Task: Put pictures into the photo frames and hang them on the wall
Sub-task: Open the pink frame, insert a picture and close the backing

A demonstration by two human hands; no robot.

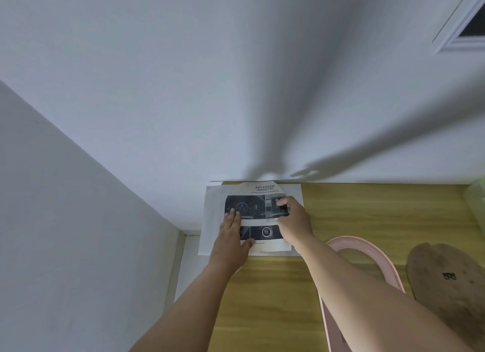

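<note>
Pressing the dark-photo printout (258, 221) flat, left hand (232, 236) lies spread; right hand (294, 220) pinches a small black thing (283, 207)

Wall (236, 89) blocks beyond; pink tub (354, 242) crowds the near right.

Printed sheet (258, 194) on floor (367, 215) against wall (183, 102), basin (363, 246) right of it, sandal (451, 280) farther right
</note>
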